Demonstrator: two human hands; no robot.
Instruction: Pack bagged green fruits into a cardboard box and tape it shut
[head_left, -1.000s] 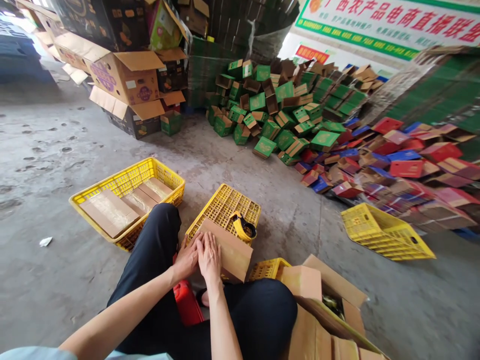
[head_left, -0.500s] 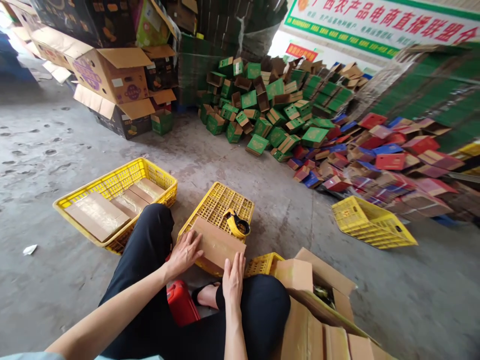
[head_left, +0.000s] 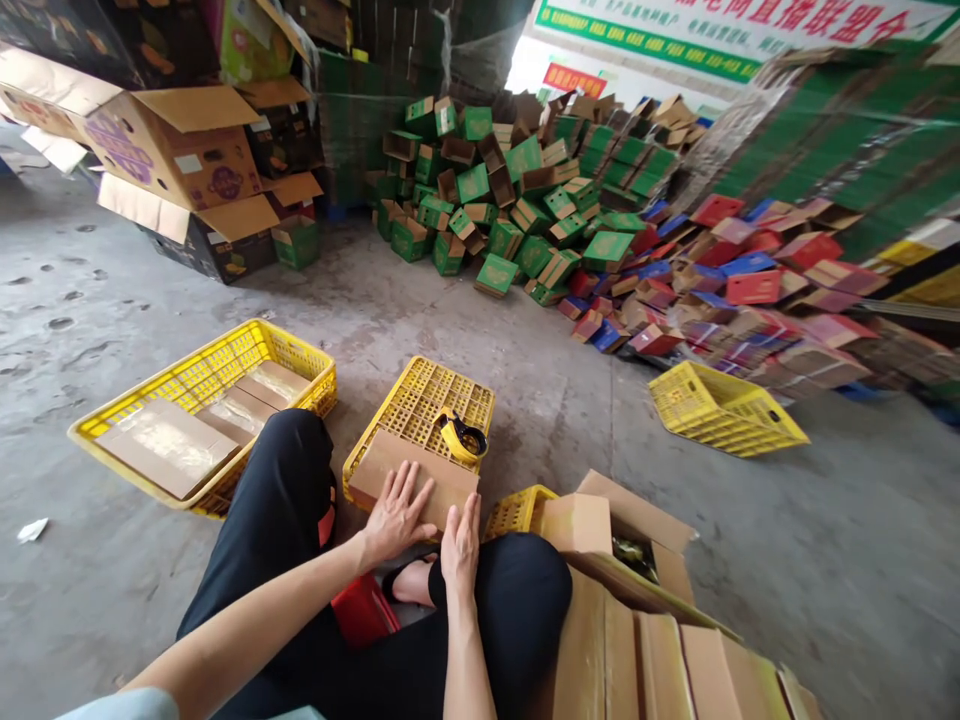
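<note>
A closed cardboard box [head_left: 382,465] lies on an upturned yellow plastic crate [head_left: 420,395] in front of me. My left hand [head_left: 397,515] rests flat on the box's top near its middle, fingers spread. With its fingers stretched out, my right hand [head_left: 460,545] touches the box's right end. Behind the box, on the crate, sits a yellow and black tape dispenser [head_left: 463,437]. Neither hand grips anything.
To the left, a yellow basket [head_left: 217,350] holds several taped cardboard boxes [head_left: 169,445]. Beside my right knee stands an open carton [head_left: 577,522] with dark contents, near more cardboard. Another yellow crate [head_left: 720,410] lies farther right. Piled green boxes [head_left: 487,200] and red-blue boxes [head_left: 754,287] fill the back.
My left hand has slid from the box's left end towards its middle, nearer my right hand. My right hand stays at the right end. The whole view has shifted slightly.
</note>
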